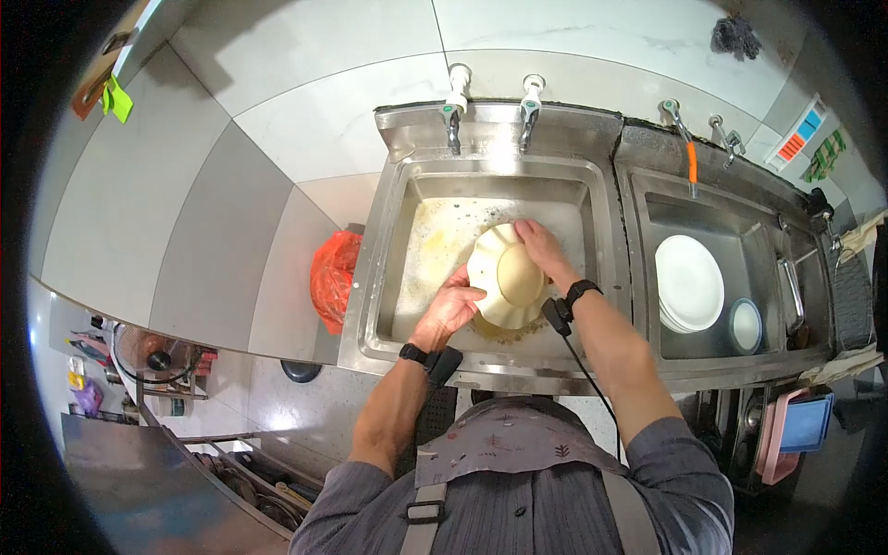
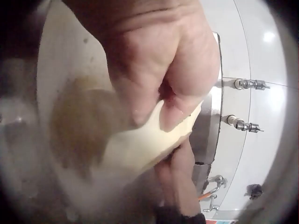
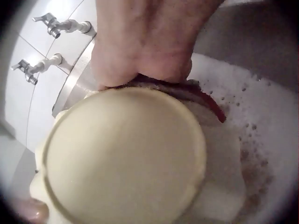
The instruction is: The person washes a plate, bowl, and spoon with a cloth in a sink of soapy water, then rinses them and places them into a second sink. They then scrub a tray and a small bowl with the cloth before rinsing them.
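Observation:
Over the foamy water of the left sink basin (image 1: 393, 268), a cream scalloped plate (image 1: 518, 276) is held tilted, its round foot ring turned up to the head camera. My left hand (image 1: 450, 303) pinches the plate's wavy rim at the left, thumb on one face. At the far right rim is my right hand (image 1: 541, 245), with a dark cloth with a red edge (image 3: 208, 101) bunched under its fingers against the plate. In the left wrist view, the rim (image 2: 156, 126) sits between thumb and fingers. The right fingertips are hidden behind the hand and cloth.
Two taps (image 1: 451, 116) stand behind the basin. White plates (image 1: 689, 277) and a blue-rimmed bowl (image 1: 746, 326) lie in the right basin, under a tap with an orange hose (image 1: 692, 166). A red plastic bag (image 1: 335, 277) sits left of the sink.

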Demonstrator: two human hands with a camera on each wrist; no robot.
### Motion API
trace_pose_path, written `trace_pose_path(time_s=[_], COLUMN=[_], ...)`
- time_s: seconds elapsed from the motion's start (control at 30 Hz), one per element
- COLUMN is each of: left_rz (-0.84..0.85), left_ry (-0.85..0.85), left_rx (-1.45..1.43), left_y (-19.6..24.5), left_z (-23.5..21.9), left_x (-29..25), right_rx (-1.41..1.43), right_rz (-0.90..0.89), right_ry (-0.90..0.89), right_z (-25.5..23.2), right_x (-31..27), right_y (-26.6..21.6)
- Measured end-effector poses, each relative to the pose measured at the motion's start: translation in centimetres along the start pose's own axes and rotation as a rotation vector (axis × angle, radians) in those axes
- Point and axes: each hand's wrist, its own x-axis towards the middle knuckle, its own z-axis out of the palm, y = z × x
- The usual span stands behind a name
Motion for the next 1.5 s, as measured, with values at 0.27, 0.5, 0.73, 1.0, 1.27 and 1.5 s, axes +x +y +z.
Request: trace_pose_path(time_s=[0.27,0.5,0.73,1.0,1.27,1.5], left_rz=[-0.317,-0.274,-0.167,-0.051,0.118,0.093], left_ry=[-0.025,0.069,0.121,0.225,0.376,0.309], left_rx=[0.105,0.299,0.148,0.016,-0.077,0.013], left_y=[4.4,2.4,0.2,-0.1,0.3,-1.3], left_z=[-0.8,-0.6,-1.7,-1.0,-0.8,-3.6], left_x=[1.5,2.1,1.6,1.5,2.8,3.8], right_rx=[-0.029,-0.034,0.020,0.019,-0.227,-0.137], right_rz=[-0.285,-0.572,-0.386,-0.103,-0.133,-0.431], right_ry=[-0.040,-0.008,0.035,0.183,0.081,0.244], right_z=[-0.7,0.0,0.8,0.9,2.5,5.0], right_x=[-0.4,-2.0,-2.2,-3.1,-5.8,-8.7], right_y=[-2.3,-5.8,-2.2,-0.9,-2.0,-7.4])
